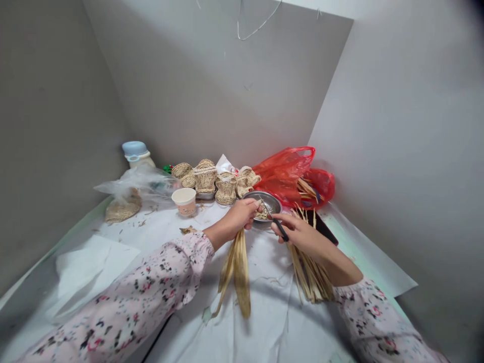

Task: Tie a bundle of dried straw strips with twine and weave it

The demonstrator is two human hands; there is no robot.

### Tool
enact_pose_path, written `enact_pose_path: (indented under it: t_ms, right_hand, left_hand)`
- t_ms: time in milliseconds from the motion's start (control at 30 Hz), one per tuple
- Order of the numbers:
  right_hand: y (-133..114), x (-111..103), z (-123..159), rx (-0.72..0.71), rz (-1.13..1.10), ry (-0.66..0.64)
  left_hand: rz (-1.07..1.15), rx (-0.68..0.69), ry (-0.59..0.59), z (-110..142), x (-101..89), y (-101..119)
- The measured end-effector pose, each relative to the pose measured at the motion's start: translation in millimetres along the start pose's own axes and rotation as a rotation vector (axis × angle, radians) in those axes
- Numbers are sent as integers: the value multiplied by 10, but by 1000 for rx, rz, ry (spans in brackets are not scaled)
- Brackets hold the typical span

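A few dried leaf strips [242,275] hang toward the wearer over the white table covering, tops pinched in the left hand [244,214], fingers closed. Right hand [298,237] is curled around the black handles of the scissors [280,230], blades right by the left fingertips. I'd keep that pinch firm, fingertips well back, and snip over the metal bowl [278,202] for scraps. Paper cup [185,202] has some print, illegible tbh; same for the white-and-red packet [224,165] further back.
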State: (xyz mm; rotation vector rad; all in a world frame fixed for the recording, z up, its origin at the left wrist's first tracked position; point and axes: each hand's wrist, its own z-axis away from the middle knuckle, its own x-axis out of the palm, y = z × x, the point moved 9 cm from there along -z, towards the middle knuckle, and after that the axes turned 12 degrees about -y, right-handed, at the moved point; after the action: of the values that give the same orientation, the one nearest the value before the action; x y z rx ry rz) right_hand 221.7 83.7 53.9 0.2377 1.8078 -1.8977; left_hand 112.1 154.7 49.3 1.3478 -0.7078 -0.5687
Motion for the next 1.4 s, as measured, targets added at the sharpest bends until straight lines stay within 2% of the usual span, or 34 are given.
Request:
enact_pose_path:
  t_ms: [167,500,767,1000,1133,1267,1400]
  right_hand:
    - [18,-17,-56,-15,-29,2]
    - [36,-71,-46,42,-69,41]
    - [113,-109,-106,-49,-150,72]
    - [161,-97,-141,-14,-150,56]
    - [217,-117,-177,84,-8,54]
    - [111,-157,-70,130,315,150]
    - [-16,158,96,178,622,63]
  left_hand:
    - [2,-32,-17,-60,6,-38]
    - [35,-63,-79,-138,20,-62]
    - [41,-95,-139,-226,-9,-89]
    - [85,-127,-128,-258,-63,-138]
    - [150,-86,-44,-189,-143,-89]
    - [221,18,45,107,-230,54]
    - [352,99,114,541,-261,81]
